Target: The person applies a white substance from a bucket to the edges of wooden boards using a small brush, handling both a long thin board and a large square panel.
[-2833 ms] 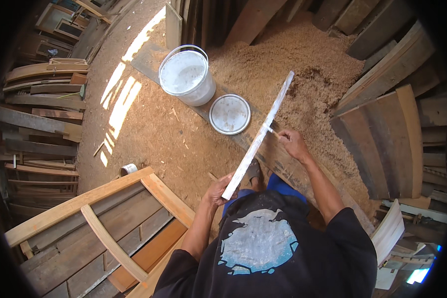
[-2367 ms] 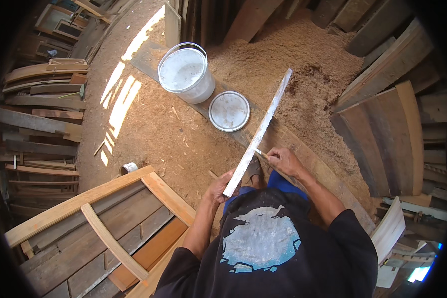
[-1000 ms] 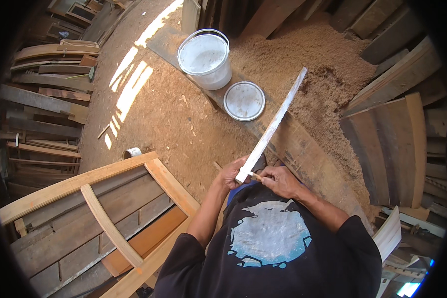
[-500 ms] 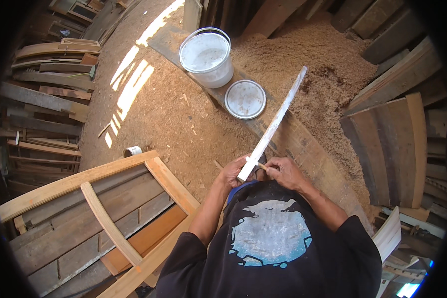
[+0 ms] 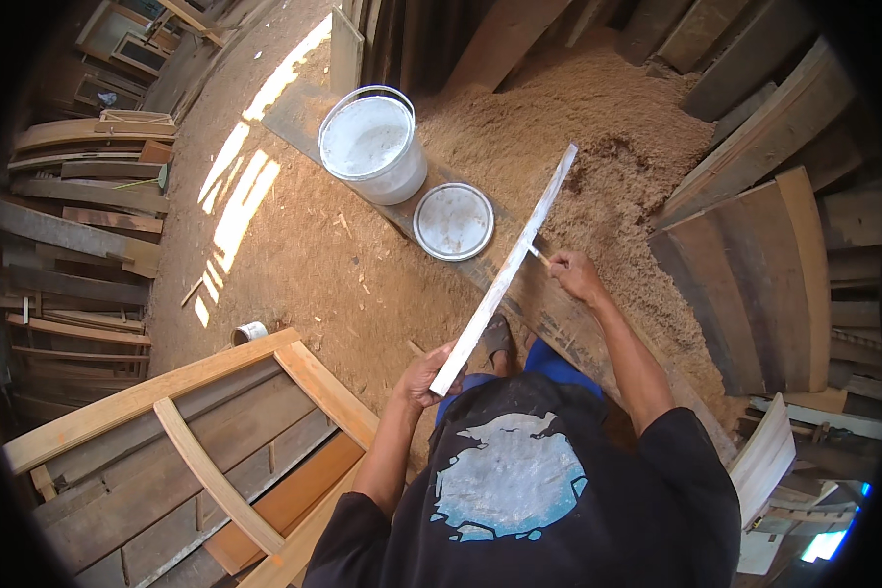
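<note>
A long narrow wooden strip (image 5: 505,271) with streaky white coating slants up and away in front of me. My left hand (image 5: 429,374) is closed around its near end. Farther along, my right hand (image 5: 575,275) pinches the wooden handle of a small brush (image 5: 538,256), whose tip meets the right side of the strip about two-thirds of the way up. A white plastic bucket (image 5: 394,176) stands on the plank bench (image 5: 549,312) beyond my hands, its inside smeared white. Beside it lies a round white lid (image 5: 454,222), near the strip.
At lower left a pale wooden frame (image 5: 219,470) rests over boards. A small can (image 5: 250,333) sits on the ground behind it. Sawdust (image 5: 598,118) is heaped beyond the bench. Boards stand at right, including a curved panel (image 5: 755,289); more timber (image 5: 78,245) is stacked at left.
My right hand has moved the brush up the strip, away from my left hand. The left hand keeps its hold, slightly lower and farther left in view. The whole view has shifted a little.
</note>
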Tool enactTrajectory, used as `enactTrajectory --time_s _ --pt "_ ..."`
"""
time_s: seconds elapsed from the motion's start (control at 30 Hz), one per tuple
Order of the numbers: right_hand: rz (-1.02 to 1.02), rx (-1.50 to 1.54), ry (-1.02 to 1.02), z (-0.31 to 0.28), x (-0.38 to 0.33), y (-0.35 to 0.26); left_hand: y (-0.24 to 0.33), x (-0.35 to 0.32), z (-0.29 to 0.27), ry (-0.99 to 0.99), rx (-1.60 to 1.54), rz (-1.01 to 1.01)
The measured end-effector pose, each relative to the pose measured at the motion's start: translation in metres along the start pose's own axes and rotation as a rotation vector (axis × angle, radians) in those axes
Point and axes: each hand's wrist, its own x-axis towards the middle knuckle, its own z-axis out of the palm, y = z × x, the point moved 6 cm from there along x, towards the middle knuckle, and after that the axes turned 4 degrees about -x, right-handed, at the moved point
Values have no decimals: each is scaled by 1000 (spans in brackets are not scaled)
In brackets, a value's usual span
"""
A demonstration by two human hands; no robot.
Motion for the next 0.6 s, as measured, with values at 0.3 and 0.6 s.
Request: enactTrajectory --time_s 0.3,0.6 --pt "-32 80 -192 26 -2 -14 2 -7 -17 85 33 -5" --pt "-10 97 -125 -13 47 18 1 2 -50 28 11 -28"
